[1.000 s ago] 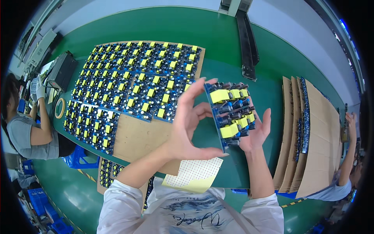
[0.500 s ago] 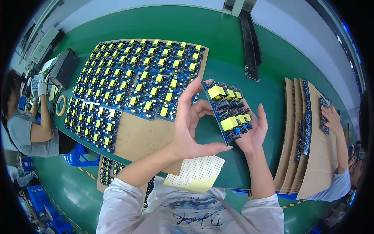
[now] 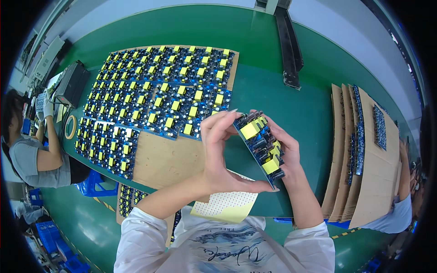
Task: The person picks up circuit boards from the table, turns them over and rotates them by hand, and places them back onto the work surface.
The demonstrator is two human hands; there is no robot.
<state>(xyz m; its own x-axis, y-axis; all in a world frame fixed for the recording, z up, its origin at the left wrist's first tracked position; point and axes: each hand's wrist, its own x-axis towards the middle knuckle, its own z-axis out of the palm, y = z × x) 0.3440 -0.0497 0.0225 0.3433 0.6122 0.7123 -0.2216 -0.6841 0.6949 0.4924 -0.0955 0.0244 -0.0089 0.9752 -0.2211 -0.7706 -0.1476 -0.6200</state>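
Just right of the frame's centre, both hands hold up a small blue circuit board panel [image 3: 262,146] studded with yellow transformers and dark capacitors, tilted on edge above the green table [image 3: 282,104]. The left hand [image 3: 223,154] curls around the panel's near long edge, fingers bent over the top corner and thumb stretched along the bottom towards the lower corner. The right hand [image 3: 286,152] cups the panel from behind, fingers partly closed against its far side, fingertips showing at the top edge.

Below the hands, in the lower centre, a pale yellow perforated sheet [image 3: 225,205] lies on the table edge. To the upper left, many matching boards [image 3: 154,98] lie in rows on brown cardboard [image 3: 159,161]. At the right of the frame, a stack of cardboard sheets [image 3: 364,182] leans in layers with boards between them. A dark bar-shaped fixture [image 3: 287,45] lies at the top centre. A person in a grey shirt [image 3: 34,159] works at the far left, and another person's arm [image 3: 403,182] shows at the far right.
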